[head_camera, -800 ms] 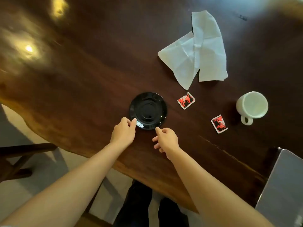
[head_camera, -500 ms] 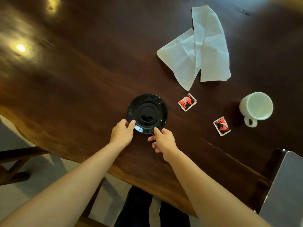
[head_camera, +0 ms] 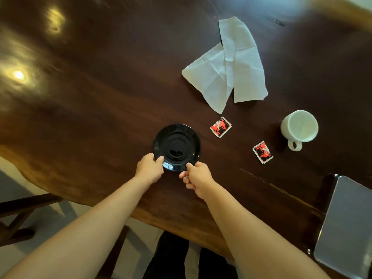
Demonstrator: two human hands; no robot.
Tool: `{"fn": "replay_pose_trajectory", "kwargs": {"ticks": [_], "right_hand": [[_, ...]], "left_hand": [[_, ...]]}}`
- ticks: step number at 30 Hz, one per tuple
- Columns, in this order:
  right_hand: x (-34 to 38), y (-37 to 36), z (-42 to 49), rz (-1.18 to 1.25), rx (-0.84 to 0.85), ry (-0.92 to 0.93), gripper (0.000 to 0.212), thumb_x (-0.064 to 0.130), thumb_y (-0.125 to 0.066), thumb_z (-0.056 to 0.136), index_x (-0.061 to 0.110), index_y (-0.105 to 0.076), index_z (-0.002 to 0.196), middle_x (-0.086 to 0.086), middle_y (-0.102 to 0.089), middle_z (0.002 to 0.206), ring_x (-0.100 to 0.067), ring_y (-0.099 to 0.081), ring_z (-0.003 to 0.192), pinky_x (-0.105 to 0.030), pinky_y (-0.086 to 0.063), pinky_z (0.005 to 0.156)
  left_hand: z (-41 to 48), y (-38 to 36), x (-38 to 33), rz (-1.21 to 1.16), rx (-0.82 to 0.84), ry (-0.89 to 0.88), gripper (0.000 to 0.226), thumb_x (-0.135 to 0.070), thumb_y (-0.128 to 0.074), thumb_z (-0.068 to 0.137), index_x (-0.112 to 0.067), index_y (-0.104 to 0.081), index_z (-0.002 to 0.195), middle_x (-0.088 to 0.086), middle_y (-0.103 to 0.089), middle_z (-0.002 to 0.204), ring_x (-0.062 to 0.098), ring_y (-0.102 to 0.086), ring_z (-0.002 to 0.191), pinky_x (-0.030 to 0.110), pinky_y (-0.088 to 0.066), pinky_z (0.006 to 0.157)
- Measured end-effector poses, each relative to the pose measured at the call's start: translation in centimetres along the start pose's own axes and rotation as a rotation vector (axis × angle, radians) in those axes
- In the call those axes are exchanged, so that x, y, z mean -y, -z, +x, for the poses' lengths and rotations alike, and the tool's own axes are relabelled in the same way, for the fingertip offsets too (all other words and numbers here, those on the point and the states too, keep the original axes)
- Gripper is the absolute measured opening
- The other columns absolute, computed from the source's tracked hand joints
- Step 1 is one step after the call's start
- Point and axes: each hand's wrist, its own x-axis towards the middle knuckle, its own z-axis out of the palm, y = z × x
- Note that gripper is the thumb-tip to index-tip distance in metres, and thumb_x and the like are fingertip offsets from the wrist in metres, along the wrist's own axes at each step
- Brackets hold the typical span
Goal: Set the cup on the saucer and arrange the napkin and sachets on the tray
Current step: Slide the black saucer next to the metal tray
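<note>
- Head view: black saucer (head_camera: 177, 147) sits mid-frame on the dark wooden table (head_camera: 90, 109)
- left hand (head_camera: 149, 168) pinches its lower-left rim; right hand (head_camera: 198, 176) pinches the lower-right rim
- white cup (head_camera: 300, 125) at right, well apart from the saucer
- first sachet (head_camera: 220, 127) and second sachet (head_camera: 262, 152) lie between them
- napkin (head_camera: 227, 67) upper right, grey tray (head_camera: 346, 224) lower right

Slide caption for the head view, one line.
Left hand and right hand pinch the saucer rim; cup, napkin, sachets, tray untouched.
</note>
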Motion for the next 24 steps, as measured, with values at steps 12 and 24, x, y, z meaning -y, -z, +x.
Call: {"fn": "replay_pose_trajectory", "kwargs": {"ticks": [12, 24], "right_hand": [[-4.1, 8.1, -4.1, 0.114, -0.056, 0.04, 0.058, 0.016, -0.042, 0.107, 0.01, -0.013, 0.157, -0.009, -0.061, 0.07, -0.01, -0.043, 0.049, -0.023, -0.03, 0.043], [-8.0, 20.5, -8.6, 0.187, -0.118, 0.094, 0.046, 0.017, -0.041, 0.107, 0.005, -0.028, 0.149, -0.011, -0.062, 0.07, -0.01, -0.044, 0.045, -0.021, -0.031, 0.04]], "left_hand": [[-7.1, -5.2, -2.7, 0.045, 0.1, -0.082, 0.024, -0.03, -0.051, 0.103, -0.01, -0.06, 0.093, 0.007, -0.065, 0.072, 0.02, -0.057, 0.058, 0.031, -0.044, 0.057], [-15.1, -14.6, -7.1, 0.114, 0.18, -0.174, 0.026, -0.03, -0.051, 0.103, -0.014, -0.055, 0.083, 0.006, -0.063, 0.065, 0.02, -0.054, 0.05, 0.03, -0.043, 0.051]]}}
